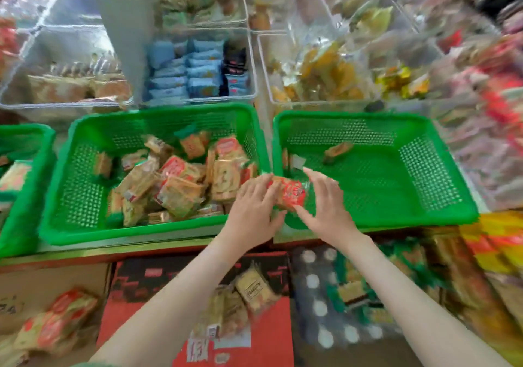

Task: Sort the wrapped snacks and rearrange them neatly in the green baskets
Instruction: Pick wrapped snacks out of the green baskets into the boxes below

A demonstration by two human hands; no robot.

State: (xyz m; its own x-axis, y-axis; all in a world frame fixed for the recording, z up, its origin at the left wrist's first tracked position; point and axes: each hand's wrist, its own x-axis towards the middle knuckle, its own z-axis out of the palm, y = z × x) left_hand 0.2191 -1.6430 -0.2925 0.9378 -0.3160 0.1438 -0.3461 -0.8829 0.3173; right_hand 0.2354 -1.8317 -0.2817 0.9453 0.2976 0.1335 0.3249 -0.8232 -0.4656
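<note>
Left green basket [82,185] w/ a loose heap of snacks [175,179], then left hand [254,205] gripping one end of a red packet [290,194] & right hand [325,202] pinching the other, over the adjoining rims, then right green basket [396,191] w/ one brown snack [338,151] inside.

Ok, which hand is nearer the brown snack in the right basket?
Right. The right hand holds the red packet over the right basket's near-left corner, short of the brown snack; the left hand grips its other end over the middle basket.
</note>
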